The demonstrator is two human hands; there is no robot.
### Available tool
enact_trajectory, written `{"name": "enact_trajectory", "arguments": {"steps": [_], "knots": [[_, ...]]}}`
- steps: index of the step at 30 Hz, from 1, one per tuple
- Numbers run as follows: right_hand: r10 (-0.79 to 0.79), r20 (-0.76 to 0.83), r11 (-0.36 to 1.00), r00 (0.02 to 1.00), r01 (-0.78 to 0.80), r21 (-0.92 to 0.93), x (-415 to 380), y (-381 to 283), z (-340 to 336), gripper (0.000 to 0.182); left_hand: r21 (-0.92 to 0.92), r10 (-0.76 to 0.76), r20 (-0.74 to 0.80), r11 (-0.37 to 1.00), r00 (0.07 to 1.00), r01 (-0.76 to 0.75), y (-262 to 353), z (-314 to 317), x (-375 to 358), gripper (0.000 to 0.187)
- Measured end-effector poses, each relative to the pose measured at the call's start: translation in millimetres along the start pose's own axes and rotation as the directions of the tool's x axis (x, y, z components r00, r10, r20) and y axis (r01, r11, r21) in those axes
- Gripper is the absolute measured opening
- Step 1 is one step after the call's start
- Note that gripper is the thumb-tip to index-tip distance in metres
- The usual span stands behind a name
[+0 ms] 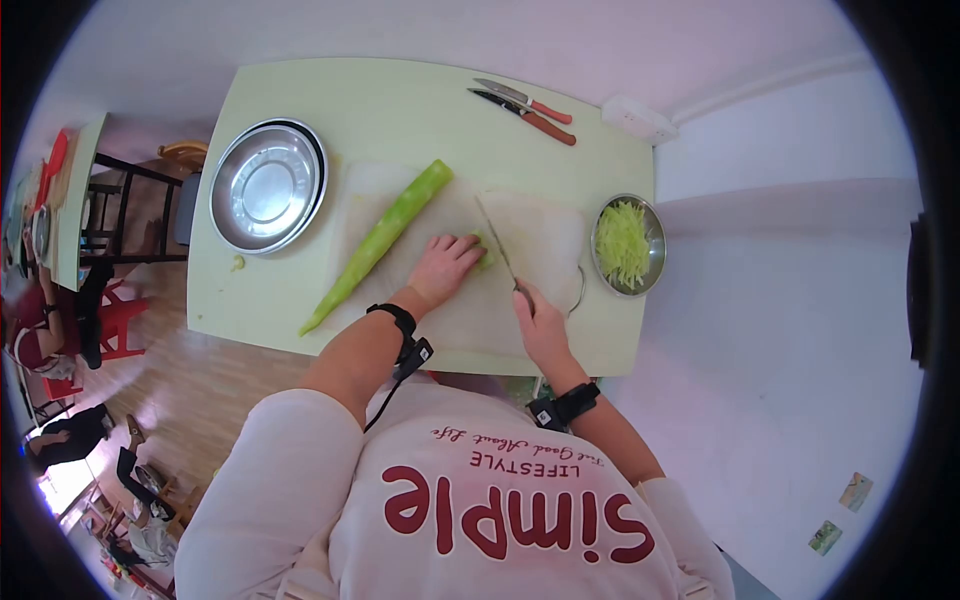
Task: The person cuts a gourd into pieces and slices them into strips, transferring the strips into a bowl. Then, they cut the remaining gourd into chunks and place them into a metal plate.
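White walls close in behind a pale green table (300,290) that carries a white cutting board (540,250) across its middle. On that board, the person's left hand (442,268) lies palm down, fingers curled over a small green vegetable piece (486,252) and pressing it against the board. The piece peeks out just past the fingertips, on the side facing the blade. The right hand (540,325) is wrapped tight around the handle of a knife (497,240), whose blade runs away from the body and rests right beside the piece, touching or nearly touching it; which one cannot be told from this height. So the piece sits between the left fingertips and the blade.

A long green gourd (380,240) lies slantwise on the board to the left of the left hand, apart from it. Further left stands a steel basin (268,186). At the right edge a small steel bowl (626,245) holds green shreds (623,242). Two red-handled knives (530,108) rest at the far edge of the table. Both wrists wear black bands.
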State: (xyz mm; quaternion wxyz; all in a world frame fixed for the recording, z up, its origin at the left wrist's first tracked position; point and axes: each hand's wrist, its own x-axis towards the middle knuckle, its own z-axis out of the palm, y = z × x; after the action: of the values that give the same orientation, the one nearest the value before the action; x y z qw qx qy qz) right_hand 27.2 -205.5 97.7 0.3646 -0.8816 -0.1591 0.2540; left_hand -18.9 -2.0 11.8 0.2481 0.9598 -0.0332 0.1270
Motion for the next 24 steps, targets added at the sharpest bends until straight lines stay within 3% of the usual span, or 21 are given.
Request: {"name": "enact_trajectory", "arguments": {"steps": [1,4,6,11,20,22,24], "knots": [[-0.081,-0.013,0.993,0.997,0.079,-0.093,-6,-6,-3,0.042,0.004,0.004,-0.007,1.0,1.0,-0.004,-3,5,-2,0.03],[-0.092,0.042,0.971,0.995,0.099,-0.216,-18,-12,-3,0.042,0.034,0.04,-0.003,0.999,0.999,-0.04,-7,8,-6,0.027],[-0.065,0.06,0.964,0.996,0.078,-0.252,-23,-15,-1,0.044,0.11,0.032,0.113,0.993,0.993,-0.045,-6,4,-8,0.024],[-0.056,0.055,0.95,0.997,0.07,-0.305,-28,-13,7,0.047,0.102,0.037,0.066,0.994,0.997,-0.044,-3,5,-8,0.022],[-0.018,0.071,0.975,0.997,0.034,-0.222,-24,-12,7,0.047,0.06,0.028,0.098,0.998,0.995,-0.034,-3,3,-6,0.026],[-0.002,0.036,0.995,0.999,0.005,-0.099,-20,-6,2,0.046,0.067,0.019,0.106,0.997,0.994,-0.026,-3,-2,-6,0.029],[0.013,0.021,1.0,1.0,-0.013,0.016,-14,30,2,0.046,-0.074,0.048,0.07,0.996,0.996,-0.043,-5,-12,-4,0.033]]}}
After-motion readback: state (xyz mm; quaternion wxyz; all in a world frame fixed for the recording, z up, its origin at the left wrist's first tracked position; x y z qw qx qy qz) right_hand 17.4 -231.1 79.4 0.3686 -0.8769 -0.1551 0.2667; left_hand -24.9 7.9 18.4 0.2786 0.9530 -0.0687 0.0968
